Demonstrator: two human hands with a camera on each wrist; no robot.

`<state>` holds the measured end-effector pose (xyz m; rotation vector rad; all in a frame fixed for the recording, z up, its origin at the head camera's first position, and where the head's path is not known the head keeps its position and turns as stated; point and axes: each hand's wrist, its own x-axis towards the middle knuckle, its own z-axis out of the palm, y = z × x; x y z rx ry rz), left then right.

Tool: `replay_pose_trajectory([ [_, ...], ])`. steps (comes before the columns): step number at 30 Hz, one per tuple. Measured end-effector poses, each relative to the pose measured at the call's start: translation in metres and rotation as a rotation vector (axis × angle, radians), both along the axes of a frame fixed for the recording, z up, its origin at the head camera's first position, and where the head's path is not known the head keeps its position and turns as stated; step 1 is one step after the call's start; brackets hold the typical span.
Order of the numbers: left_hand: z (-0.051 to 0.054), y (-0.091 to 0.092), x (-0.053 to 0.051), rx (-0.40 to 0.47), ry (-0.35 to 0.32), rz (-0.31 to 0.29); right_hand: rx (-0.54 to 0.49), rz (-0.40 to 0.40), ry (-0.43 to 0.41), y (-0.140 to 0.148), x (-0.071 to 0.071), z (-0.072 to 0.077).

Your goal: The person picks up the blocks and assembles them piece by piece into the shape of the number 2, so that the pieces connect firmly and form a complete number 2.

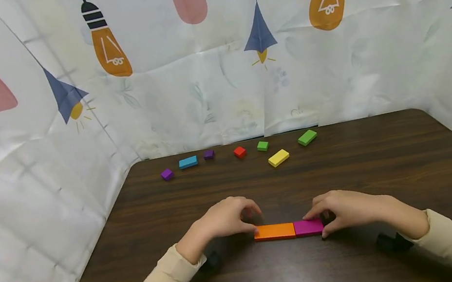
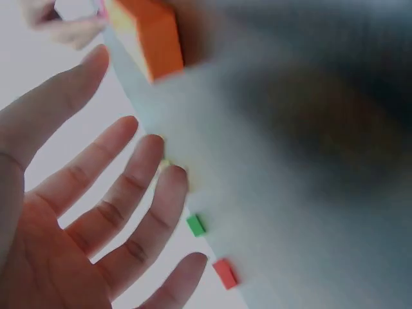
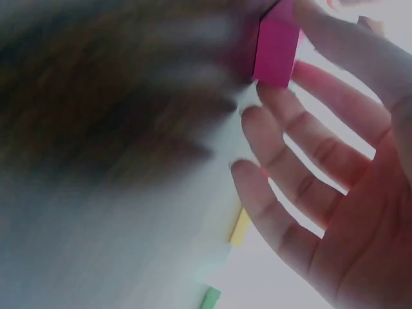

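An orange rectangular block (image 1: 274,232) and a shorter magenta block (image 1: 308,227) lie end to end on the dark wooden table, their ends touching. My left hand (image 1: 230,216) is at the orange block's left end, its thumb tip by the near corner. In the left wrist view its fingers (image 2: 122,212) are spread and hold nothing, apart from the orange block (image 2: 161,42). My right hand (image 1: 345,209) pinches the magenta block, index finger at the far edge and thumb by the near right corner. The right wrist view shows the magenta block (image 3: 277,51) between thumb and fingers.
Along the table's far edge lie several small blocks: purple (image 1: 166,174), blue (image 1: 188,162), dark purple (image 1: 209,154), red (image 1: 239,152), green (image 1: 263,146), yellow (image 1: 279,157) and a longer green one (image 1: 307,137). A patterned curtain (image 1: 209,89) hangs behind the table.
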<state>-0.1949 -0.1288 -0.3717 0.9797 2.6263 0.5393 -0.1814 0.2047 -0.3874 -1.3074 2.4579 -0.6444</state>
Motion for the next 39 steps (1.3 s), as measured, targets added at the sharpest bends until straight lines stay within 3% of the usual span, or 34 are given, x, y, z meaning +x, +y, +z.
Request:
replay_pose_trajectory([
  [8,0.01,-0.006,-0.033,0.129,-0.01,0.025,-0.062,0.057,-0.062,0.008,-0.008,-0.004],
  [18,0.015,0.007,-0.07,0.2,0.0,0.025,-0.1,0.107,-0.129,0.01,-0.016,-0.005],
  [24,0.01,0.018,-0.083,0.196,-0.007,0.037,-0.12,0.16,-0.151,0.007,-0.019,-0.004],
  [30,0.004,0.042,-0.1,0.153,0.03,0.045,-0.112,0.156,-0.171,0.009,-0.021,-0.001],
  [39,0.005,0.064,-0.121,0.076,0.071,0.071,-0.119,0.15,-0.186,0.011,-0.022,-0.004],
])
